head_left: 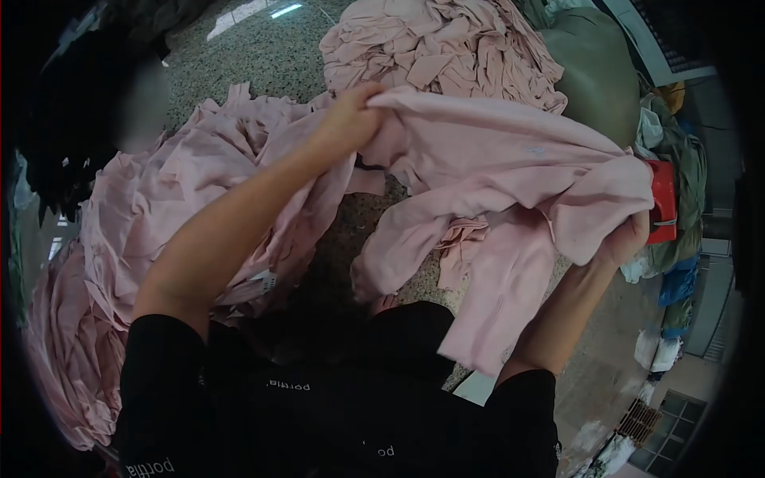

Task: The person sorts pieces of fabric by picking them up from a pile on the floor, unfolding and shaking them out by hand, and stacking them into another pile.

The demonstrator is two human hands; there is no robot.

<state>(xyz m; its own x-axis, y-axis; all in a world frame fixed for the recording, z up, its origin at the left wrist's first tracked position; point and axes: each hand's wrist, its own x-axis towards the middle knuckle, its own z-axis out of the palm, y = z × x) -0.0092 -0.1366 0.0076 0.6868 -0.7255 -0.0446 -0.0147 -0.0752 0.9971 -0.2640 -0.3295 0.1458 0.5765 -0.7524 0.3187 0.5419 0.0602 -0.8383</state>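
A pink garment is stretched between my two hands, and two tube-shaped parts of it, sleeves or legs, hang toward my body. My left hand is closed on its far left corner. At the right end, my right hand grips the cloth from below, with some of its fingers hidden by the folds. A small pale mark shows on the fabric's upper part. Left of it, beneath my left forearm, lies a large heap of pink garments. A small crumpled pink piece shows under the hanging cloth.
A second pink pile sits at the far side of the speckled table. Beside it is a rounded olive-green bundle. A red object stands past my right hand. A person in dark clothing is at the left.
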